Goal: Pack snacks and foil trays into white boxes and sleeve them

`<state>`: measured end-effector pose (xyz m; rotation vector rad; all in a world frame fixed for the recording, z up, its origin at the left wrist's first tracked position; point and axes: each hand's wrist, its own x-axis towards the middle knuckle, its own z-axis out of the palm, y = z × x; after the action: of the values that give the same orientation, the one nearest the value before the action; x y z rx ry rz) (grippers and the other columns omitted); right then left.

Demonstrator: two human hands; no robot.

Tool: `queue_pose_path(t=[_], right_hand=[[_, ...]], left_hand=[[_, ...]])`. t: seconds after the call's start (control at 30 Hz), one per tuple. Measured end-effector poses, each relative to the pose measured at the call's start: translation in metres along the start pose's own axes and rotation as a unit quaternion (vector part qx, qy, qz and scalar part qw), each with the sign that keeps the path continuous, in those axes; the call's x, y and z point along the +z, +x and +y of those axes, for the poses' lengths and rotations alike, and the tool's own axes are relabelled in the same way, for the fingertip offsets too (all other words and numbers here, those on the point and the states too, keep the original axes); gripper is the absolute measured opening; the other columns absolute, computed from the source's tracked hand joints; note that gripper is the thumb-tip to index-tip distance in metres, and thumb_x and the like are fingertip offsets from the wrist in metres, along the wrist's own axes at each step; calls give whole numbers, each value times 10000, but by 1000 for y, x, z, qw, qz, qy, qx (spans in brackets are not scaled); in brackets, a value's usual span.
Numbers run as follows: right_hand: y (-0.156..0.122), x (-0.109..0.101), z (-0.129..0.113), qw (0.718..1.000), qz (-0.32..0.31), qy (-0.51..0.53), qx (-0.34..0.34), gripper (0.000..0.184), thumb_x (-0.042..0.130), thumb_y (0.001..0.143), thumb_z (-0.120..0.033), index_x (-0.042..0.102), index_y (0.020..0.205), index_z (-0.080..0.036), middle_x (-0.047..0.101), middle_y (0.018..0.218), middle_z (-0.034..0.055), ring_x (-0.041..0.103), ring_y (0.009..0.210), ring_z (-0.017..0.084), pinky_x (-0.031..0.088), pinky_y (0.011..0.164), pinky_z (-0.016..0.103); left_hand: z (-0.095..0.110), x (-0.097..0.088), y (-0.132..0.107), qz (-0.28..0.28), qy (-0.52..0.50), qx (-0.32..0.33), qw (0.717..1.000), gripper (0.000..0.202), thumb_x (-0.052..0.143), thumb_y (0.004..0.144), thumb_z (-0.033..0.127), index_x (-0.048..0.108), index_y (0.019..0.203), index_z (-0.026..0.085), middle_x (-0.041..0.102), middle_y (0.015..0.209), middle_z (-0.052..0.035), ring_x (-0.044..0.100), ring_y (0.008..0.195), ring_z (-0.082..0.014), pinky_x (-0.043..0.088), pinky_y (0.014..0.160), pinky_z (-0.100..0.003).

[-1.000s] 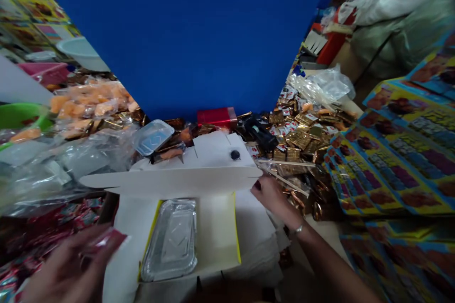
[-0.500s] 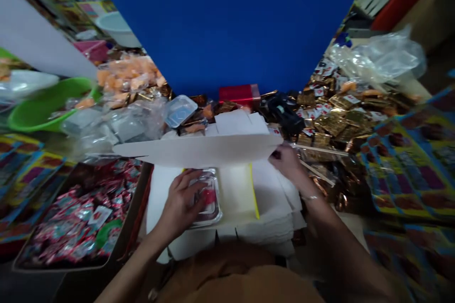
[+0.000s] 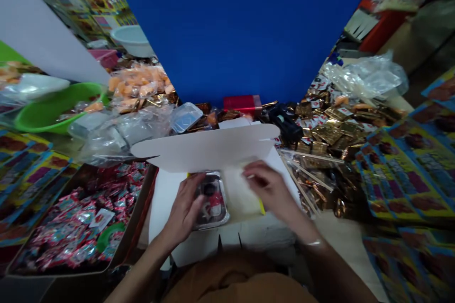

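My left hand (image 3: 183, 213) grips the left side of a foil tray (image 3: 213, 201), which holds red and dark packets. The tray sits in an open white carton (image 3: 170, 203) with yellow edging, and the carton's raised lid (image 3: 206, 147) stands just beyond it. My right hand (image 3: 265, 187) hovers blurred over the carton's pale base, right of the tray. Its fingers are bunched, possibly around something small and white, but the blur hides this.
A tray of red foil sweets (image 3: 76, 222) lies left of the carton. Gold packets (image 3: 330, 135) are heaped right, with printed yellow cards (image 3: 412, 170) beyond. Further back are a clear lidded tub (image 3: 186, 117), a red box (image 3: 242, 102) and a green basin (image 3: 57, 109).
My right hand has moved from the lid's edge down over the carton. My left hand, holding a red packet a second ago, now stays at the tray, which contains packets.
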<state>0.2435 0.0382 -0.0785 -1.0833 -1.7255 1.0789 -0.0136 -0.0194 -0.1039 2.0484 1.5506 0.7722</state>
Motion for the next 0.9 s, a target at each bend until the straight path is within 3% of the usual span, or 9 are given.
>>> queue_pose_path(t=[0.1, 0.17, 0.27, 0.4, 0.53, 0.6, 0.67, 0.8, 0.9], right_hand=[[-8, -79, 53, 933, 133, -331, 49, 215, 509, 834, -208, 677, 968, -213, 661, 972, 98, 610, 782, 225, 483, 689, 347], [-13, -118, 90, 874, 82, -467, 104, 124, 565, 790, -224, 672, 844, -188, 663, 877, 128, 598, 771, 263, 456, 671, 365], [-21, -139, 122, 883, 38, -460, 79, 150, 478, 859, -248, 615, 826, -197, 648, 861, 100, 596, 780, 241, 452, 696, 350], [-25, -130, 118, 929, 162, -329, 52, 181, 417, 919, -327, 536, 892, -193, 604, 815, 64, 581, 735, 211, 465, 681, 332], [-25, -112, 88, 963, 191, -180, 69, 195, 469, 927, -395, 519, 908, -208, 546, 722, 0, 531, 615, 162, 435, 556, 266], [-28, -96, 70, 972, 187, -129, 58, 191, 486, 930, -404, 521, 907, -217, 531, 711, -11, 518, 603, 153, 416, 526, 247], [-34, -76, 56, 979, 173, -101, 45, 177, 482, 939, -398, 521, 911, -227, 536, 711, -12, 532, 618, 156, 424, 538, 247], [-49, -54, 52, 984, 125, -128, 13, 195, 484, 943, -361, 512, 1090, -237, 628, 828, 17, 596, 695, 178, 460, 615, 273], [-42, -69, 63, 975, 70, -208, -19, 204, 418, 967, -292, 556, 1108, -239, 668, 878, 42, 628, 746, 193, 463, 666, 293]], left_hand=[[2, 2, 3, -37, 71, 20, 997, 463, 517, 913, 437, 468, 1326, 232, 499, 1352, -105, 409, 1271, -291, 360, 1062, -505], [2, 4, 5, -46, 119, 24, 992, 444, 622, 837, 456, 577, 1203, 209, 503, 1344, -124, 424, 1255, -320, 376, 1041, -517], [-1, 4, 5, -46, 157, 23, 986, 377, 645, 809, 447, 637, 1094, 201, 522, 1329, -139, 463, 1226, -338, 414, 994, -529], [-2, -2, 3, 1, 169, 66, 983, 370, 628, 822, 428, 612, 1145, 248, 581, 1296, -112, 498, 1221, -349, 438, 953, -556], [36, 6, 17, 65, 90, 137, 984, 299, 651, 818, 314, 620, 1112, 276, 662, 1181, -78, 603, 1107, -293, 490, 918, -476], [69, 26, 38, 28, -43, 97, 994, 418, 656, 816, 315, 562, 1221, 273, 653, 1197, -92, 654, 984, -239, 539, 842, -400], [98, 55, 66, -27, -216, -33, 975, 611, 677, 783, 357, 454, 1339, 239, 615, 1249, -133, 658, 763, -168, 558, 673, -324], [122, 103, 115, -83, -420, -131, 894, 196, 633, 700, 277, 611, 849, 153, 660, 814, -59, 562, 576, -115, 485, 537, -245], [125, 107, 117, -104, -442, -129, 881, 120, 590, 685, 278, 527, 664, 178, 532, 602, 15, 503, 492, -108, 446, 467, -235]])
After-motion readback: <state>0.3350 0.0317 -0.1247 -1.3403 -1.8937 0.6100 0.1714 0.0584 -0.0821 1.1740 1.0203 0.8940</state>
